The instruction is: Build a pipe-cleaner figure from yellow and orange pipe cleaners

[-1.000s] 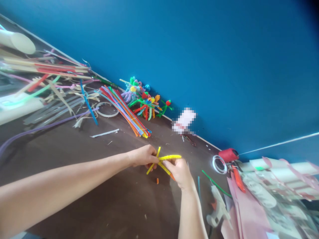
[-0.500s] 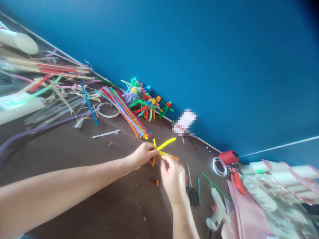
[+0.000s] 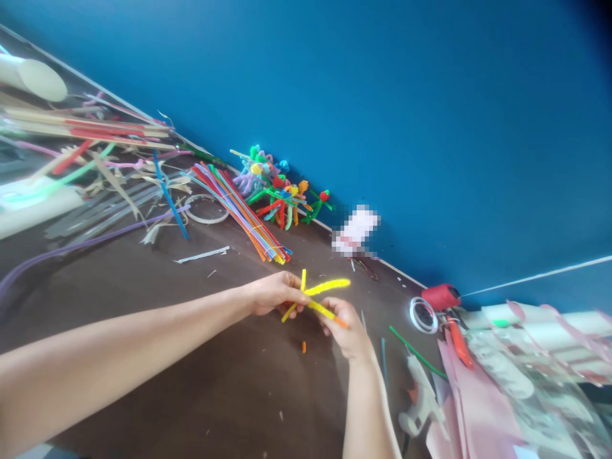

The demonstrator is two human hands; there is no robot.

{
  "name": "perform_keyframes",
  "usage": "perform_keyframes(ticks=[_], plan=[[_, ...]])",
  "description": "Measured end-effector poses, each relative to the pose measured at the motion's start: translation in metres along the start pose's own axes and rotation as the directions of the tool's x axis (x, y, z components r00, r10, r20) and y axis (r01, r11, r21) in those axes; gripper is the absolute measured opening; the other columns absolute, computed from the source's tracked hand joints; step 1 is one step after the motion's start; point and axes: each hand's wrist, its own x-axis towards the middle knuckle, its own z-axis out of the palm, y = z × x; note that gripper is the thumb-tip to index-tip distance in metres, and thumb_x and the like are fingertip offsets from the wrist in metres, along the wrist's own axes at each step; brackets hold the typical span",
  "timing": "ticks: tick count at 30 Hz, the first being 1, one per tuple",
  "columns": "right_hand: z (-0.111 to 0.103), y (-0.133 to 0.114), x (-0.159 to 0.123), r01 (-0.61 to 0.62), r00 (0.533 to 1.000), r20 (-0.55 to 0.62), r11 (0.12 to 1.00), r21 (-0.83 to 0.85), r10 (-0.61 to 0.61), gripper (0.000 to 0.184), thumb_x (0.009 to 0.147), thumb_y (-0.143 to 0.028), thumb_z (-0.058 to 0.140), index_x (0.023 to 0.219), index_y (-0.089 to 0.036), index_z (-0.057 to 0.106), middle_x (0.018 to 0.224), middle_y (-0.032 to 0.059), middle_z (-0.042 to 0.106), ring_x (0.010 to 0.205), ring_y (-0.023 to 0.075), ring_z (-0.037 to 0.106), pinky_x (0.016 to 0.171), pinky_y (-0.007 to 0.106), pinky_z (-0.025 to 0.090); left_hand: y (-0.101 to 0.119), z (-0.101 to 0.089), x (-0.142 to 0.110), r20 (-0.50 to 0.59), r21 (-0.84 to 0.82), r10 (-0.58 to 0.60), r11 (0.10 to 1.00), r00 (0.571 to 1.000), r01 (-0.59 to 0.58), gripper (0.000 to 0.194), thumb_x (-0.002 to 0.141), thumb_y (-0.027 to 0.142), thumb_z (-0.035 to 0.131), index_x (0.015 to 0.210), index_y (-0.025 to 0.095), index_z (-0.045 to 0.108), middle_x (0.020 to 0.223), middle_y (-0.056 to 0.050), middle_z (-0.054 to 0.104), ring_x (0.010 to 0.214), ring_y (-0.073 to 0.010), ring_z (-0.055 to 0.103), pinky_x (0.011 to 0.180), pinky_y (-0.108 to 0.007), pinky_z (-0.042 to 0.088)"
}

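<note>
Yellow pipe cleaner (image 3: 329, 286), just below frame centre: pinched by left hand (image 3: 275, 294), orange-tipped leg (image 3: 323, 310) slanting down-right across right hand (image 3: 352, 333), grip there unclear.

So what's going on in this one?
A person's left hand pinches crossed yellow pipe cleaners. The right hand is at their orange-tipped strand; whether it grips isn't clear. A small orange scrap lies on the dark table below the hands. Beyond them are a bundle of coloured pipe cleaners and, by the blue wall, little colourful figures.
</note>
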Motion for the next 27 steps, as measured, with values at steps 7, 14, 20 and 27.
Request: perform_keyframes(ticks=[7,14,20,27], plan=[[-0.013,0.008,0.001,-0.135,0.99,0.085,0.922,0.363,0.111,0.019,0.061,-0.03,0.07,0.062,-0.014,0.061,0.046,-0.0046,0.053,0.036,0.0048,0.042,0.035,0.016,0.032,0.003,0.005,-0.004,0.019,0.171,-0.058,0.984,0.998,0.054,0.02,0.056,0.027,0.067,0.055,0.011,0.055,0.047,0.001,0.056,0.038,-0.0085,0.05,0.037,-0.018,0.034],[-0.003,0.003,0.01,0.032,0.978,-0.14,0.559,0.828,0.152,0.028,0.068,-0.044,0.06,0.082,-0.019,0.061,0.064,-0.0022,0.063,0.043,0.0072,0.051,0.041,0.019,0.043,-0.004,0.008,0.003,-0.276,-0.212,0.192,0.943,0.942,-0.255,0.027,0.057,0.032,0.07,0.067,0.012,0.054,0.058,0.0,0.059,0.05,-0.0101,0.056,0.052,-0.022,0.044],[0.027,-0.002,0.007,0.169,0.959,-0.283,0.794,0.584,0.004,0.03,0.065,-0.042,0.065,0.079,-0.017,0.059,0.065,-0.0019,0.06,0.05,0.0093,0.053,0.04,0.019,0.043,-0.013,0.009,0.009,-0.365,-0.017,0.331,0.932,0.87,-0.361,0.026,0.061,0.032,0.067,0.073,0.012,0.056,0.062,0.0,0.059,0.057,-0.0101,0.054,0.056,-0.022,0.043],[0.032,-0.001,0.006,0.109,0.918,-0.395,0.934,0.341,0.038,0.017,0.065,-0.03,0.063,0.068,-0.014,0.059,0.052,-0.0027,0.056,0.042,0.0088,0.049,0.038,0.019,0.041,-0.018,0.013,0.007,-0.275,0.328,0.407,0.892,0.871,-0.313,0.019,0.064,0.029,0.063,0.072,0.011,0.06,0.059,0.001,0.059,0.055,-0.0097,0.051,0.054,-0.02,0.041]])
